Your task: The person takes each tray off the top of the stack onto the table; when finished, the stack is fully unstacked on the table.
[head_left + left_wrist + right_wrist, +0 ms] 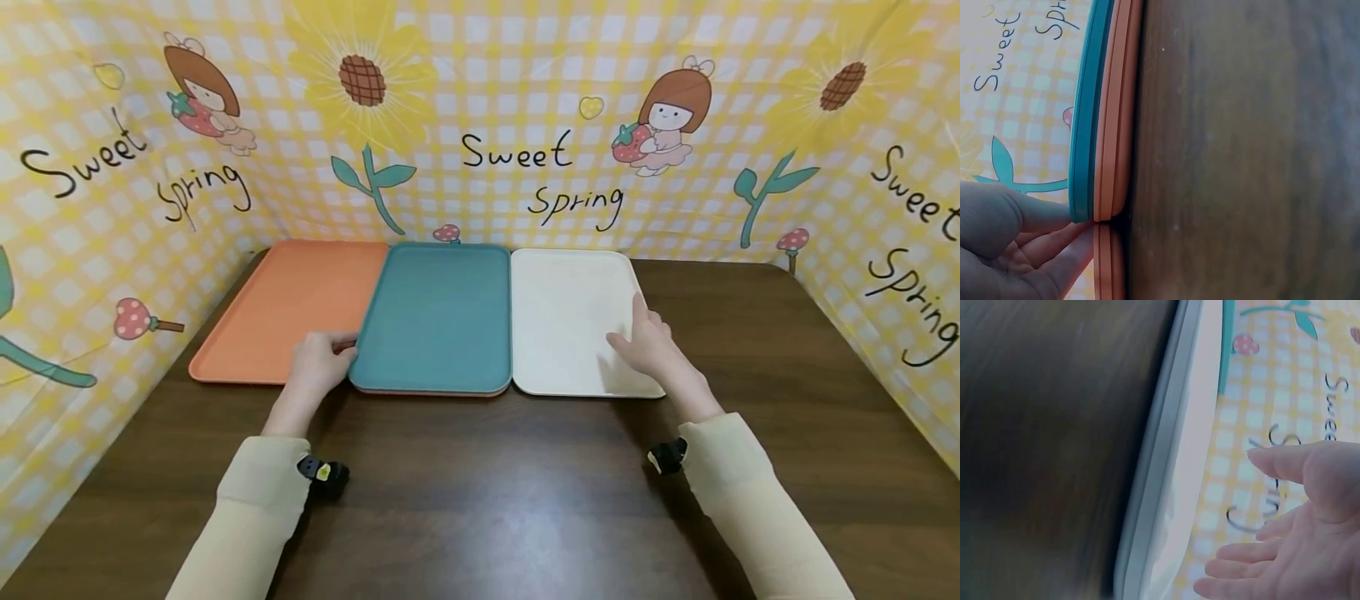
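Observation:
Three rectangular trays lie side by side: an orange tray (262, 325) at left, a teal tray (435, 317) in the middle and a white tray (566, 325) at right. Under the teal one sits another orange tray (1113, 125), its stacked rim showing in the left wrist view. My left hand (318, 362) pinches the teal tray's left edge near the front corner, thumb against its side; its fingertips are partly hidden. Over the white tray's right side is my right hand (651, 342), thumb and fingers spread and nothing held. Its shadow falls on the white surface.
The trays lie on a dark wooden table (465, 492), near its back edge. A yellow checked cloth (510, 83) with flowers and lettering hangs behind and on both sides. Each sleeved wrist wears a small black camera (667, 456).

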`<state>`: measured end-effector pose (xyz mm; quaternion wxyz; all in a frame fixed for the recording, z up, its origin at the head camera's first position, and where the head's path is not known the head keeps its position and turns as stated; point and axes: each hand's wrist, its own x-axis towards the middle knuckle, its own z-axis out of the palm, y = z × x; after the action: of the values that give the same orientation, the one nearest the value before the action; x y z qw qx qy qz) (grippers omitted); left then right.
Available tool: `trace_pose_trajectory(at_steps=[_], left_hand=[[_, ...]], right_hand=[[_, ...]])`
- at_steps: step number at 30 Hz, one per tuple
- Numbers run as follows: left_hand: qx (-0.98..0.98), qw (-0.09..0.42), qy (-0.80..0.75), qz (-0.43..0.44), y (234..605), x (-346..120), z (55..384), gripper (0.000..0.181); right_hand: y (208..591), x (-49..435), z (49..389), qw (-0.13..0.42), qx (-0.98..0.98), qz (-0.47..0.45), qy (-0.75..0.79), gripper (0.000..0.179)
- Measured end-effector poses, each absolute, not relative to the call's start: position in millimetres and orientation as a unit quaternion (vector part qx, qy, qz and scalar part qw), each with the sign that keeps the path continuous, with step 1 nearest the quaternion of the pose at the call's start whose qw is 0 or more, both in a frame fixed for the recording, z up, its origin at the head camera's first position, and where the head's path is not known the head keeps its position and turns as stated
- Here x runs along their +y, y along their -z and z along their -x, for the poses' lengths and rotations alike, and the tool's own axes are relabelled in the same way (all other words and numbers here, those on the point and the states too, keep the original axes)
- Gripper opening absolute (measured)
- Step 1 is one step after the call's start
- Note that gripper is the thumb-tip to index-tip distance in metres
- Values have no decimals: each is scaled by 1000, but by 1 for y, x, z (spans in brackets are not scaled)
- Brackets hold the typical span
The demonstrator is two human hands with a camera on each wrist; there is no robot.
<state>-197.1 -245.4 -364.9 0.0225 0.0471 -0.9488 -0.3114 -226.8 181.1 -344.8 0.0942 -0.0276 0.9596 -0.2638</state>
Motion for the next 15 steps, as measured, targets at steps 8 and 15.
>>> trace_pose_trajectory(at_steps=[8,15], left_hand=[[-947,17,318,-45,366,-247,197,35],[-944,19,326,-46,367,-247,197,35]], right_hand=[[349,134,237,133,946,49,293,82],[349,93,241,129,942,73,302,77]])
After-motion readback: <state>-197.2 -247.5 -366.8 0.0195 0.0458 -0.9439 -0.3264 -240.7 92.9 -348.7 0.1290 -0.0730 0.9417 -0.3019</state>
